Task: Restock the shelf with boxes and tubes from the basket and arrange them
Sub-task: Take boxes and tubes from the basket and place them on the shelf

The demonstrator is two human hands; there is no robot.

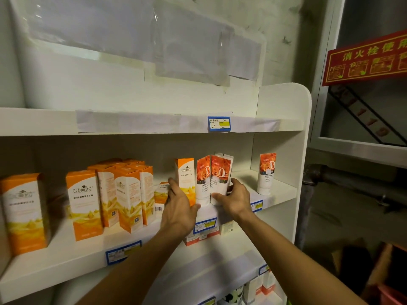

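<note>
On the middle shelf (66, 260), the upright rose-print tubes (214, 179) stand between both hands: right hand (236, 200) grips their right side, while left hand (179, 206) clasps the adjoining upright orange box (186, 179).

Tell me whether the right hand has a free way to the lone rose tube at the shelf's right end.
Probably yes: the right hand grips the grouped tubes, but bare shelf separates it from the lone tube.

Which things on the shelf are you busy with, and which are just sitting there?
Job: left hand on the orange box; right hand on the rose tubes.

Just there: lone tube, blue price tag, red sign.
</note>
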